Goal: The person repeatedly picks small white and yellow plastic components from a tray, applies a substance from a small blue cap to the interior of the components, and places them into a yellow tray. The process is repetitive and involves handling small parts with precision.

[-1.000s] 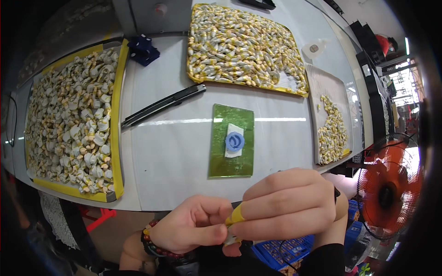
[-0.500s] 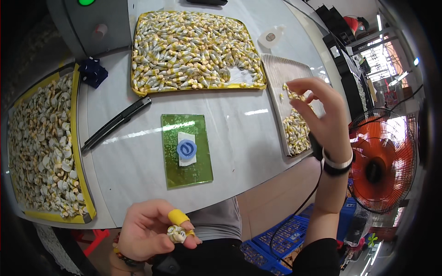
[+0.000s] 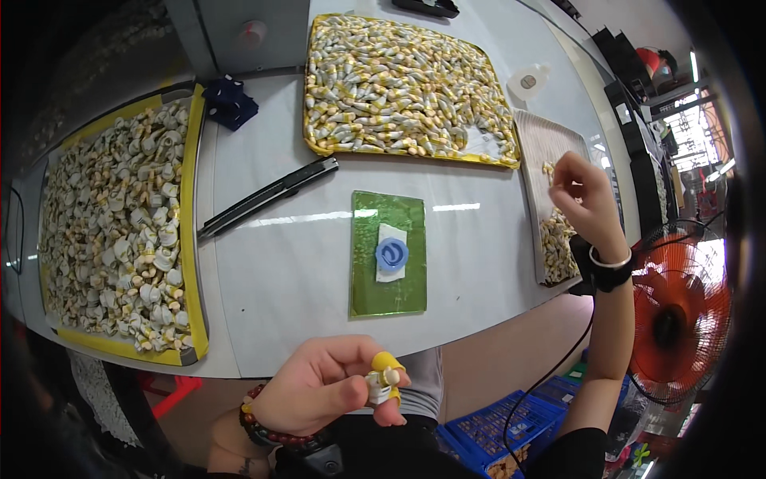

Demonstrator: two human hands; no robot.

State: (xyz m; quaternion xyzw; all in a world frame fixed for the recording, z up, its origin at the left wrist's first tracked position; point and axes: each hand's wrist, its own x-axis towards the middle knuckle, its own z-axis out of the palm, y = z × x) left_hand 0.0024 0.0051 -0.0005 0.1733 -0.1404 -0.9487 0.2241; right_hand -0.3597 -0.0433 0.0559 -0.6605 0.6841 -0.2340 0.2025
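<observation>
My left hand (image 3: 315, 391), low in front of the table edge, grips a small white figurine with yellow parts (image 3: 380, 388) between thumb and fingers. A yellow finger cover (image 3: 386, 362) wraps its index finger. Over the grey tray (image 3: 532, 172) on the right, my right hand (image 3: 586, 195) is closed with fingertips drawn in; whatever they hold, if anything, is hidden. Small yellow-and-white pieces (image 3: 558, 246) lie heaped in that tray below the hand. A blue round dish (image 3: 391, 255) sits on a white pad upon a green glass plate (image 3: 367, 299) mid-table.
A yellow-rimmed tray (image 3: 195, 263) of white figurine parts stands at left. Behind the plate, another tray (image 3: 399, 153) holds many slim grey-and-yellow pieces. A black box cutter (image 3: 267, 195), dark blue cloth (image 3: 230, 102) and clear bottle (image 3: 528, 82) lie about. An orange fan (image 3: 678, 311) stands right.
My right hand's thumb and fingers, spread apart before, have curled together over the grey tray. The figurine in my left hand has turned slightly. The whole view has shifted, moving the scene rightward.
</observation>
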